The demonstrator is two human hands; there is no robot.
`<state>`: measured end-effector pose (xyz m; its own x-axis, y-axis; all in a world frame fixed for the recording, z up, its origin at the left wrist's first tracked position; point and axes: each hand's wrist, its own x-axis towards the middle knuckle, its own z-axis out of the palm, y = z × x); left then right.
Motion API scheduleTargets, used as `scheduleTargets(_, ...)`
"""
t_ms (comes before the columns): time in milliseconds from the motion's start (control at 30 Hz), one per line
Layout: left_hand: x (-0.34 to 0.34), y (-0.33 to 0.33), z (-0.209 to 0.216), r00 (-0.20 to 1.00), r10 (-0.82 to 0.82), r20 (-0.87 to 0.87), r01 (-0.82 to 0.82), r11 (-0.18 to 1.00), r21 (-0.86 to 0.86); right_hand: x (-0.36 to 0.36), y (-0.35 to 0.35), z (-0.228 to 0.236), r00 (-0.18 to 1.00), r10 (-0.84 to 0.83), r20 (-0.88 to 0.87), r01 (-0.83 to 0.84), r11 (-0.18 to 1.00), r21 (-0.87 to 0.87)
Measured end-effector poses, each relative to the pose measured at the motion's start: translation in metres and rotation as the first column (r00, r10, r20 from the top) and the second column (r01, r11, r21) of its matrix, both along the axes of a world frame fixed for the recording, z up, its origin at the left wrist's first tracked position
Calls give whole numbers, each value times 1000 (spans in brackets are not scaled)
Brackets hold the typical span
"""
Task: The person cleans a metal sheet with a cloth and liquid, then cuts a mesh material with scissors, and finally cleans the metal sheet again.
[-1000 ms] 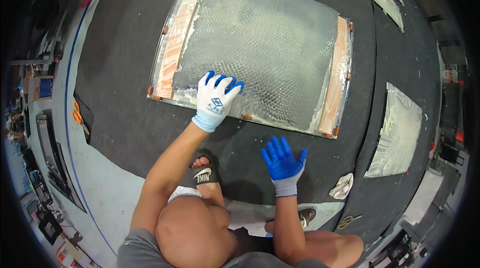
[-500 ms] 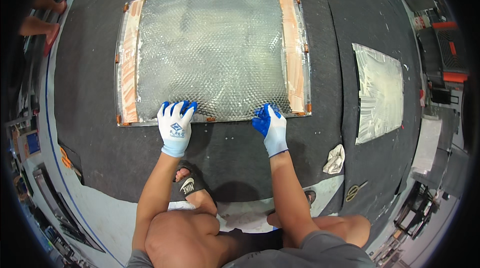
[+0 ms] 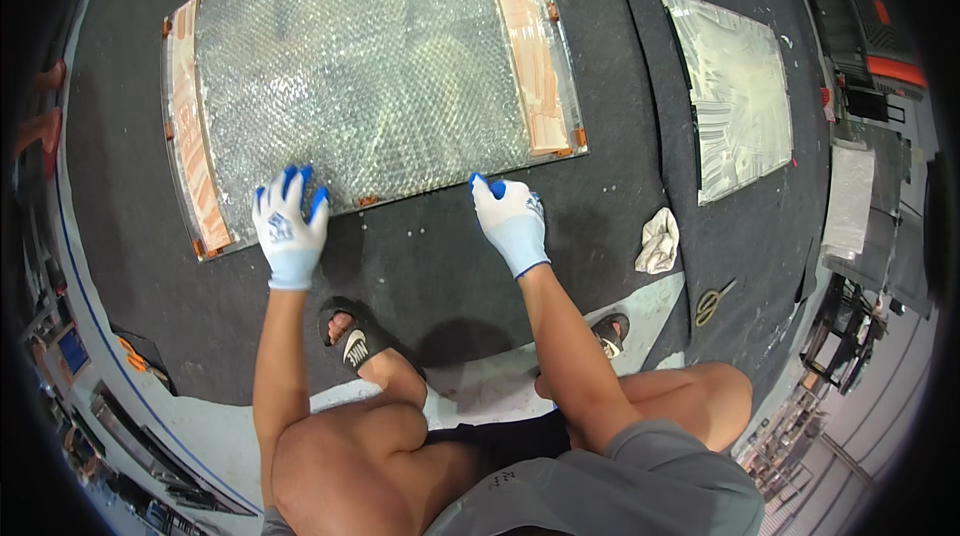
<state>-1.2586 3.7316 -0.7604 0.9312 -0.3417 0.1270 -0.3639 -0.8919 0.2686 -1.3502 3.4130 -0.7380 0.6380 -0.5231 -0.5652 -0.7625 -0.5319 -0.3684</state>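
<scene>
My left hand (image 3: 287, 233), fingers spread apart, is over the lower-left edge of the bubble wrap (image 3: 360, 66), which covers most of a panel (image 3: 528, 56) in the upper left of the frame. My right hand (image 3: 512, 221) curls at the panel's lower edge, near centre (whether those fingers pinch anything, I cannot tell).

White lettering (image 3: 355, 347) on sandal (image 3: 346, 338), print (image 3: 280, 228) on glove (image 3: 296, 244)

Silvery, bubble-dotted wrap (image 3: 360, 76), peach-streaked strips (image 3: 532, 56), white gloves (image 3: 287, 233) with blue fingertips (image 3: 319, 199), dark grey mat (image 3: 430, 281)
</scene>
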Motion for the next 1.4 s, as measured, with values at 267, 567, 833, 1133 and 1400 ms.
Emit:
scheduleTargets(267, 63, 1, -47, 994, 105, 21, -107, 987, 118, 80, 7, -53, 809, 477, 343, -309, 842, -442)
scheduleTargets(567, 61, -1, -53, 990, 137, 34, -139, 986, 90, 88, -4, -81, 769, 583, 262, -378, 746, -548)
scheduleTargets(833, 104, 20, -46, 957, 236, 170, -246, 969, 40, 190, -22, -63, 747, 545, 381, -315, 794, -520)
scheduleTargets(1133, 107, 21, -56, 964, 254, 82, -261, 960, 102, 296, -19, -80, 856, 448, 258, -235, 783, -576)
scheduleTargets(1400, 223, -3, -36, 974, 113, 199, -118, 993, 15, 343, -38, -83, 817, 374, 440, -130, 862, -490)
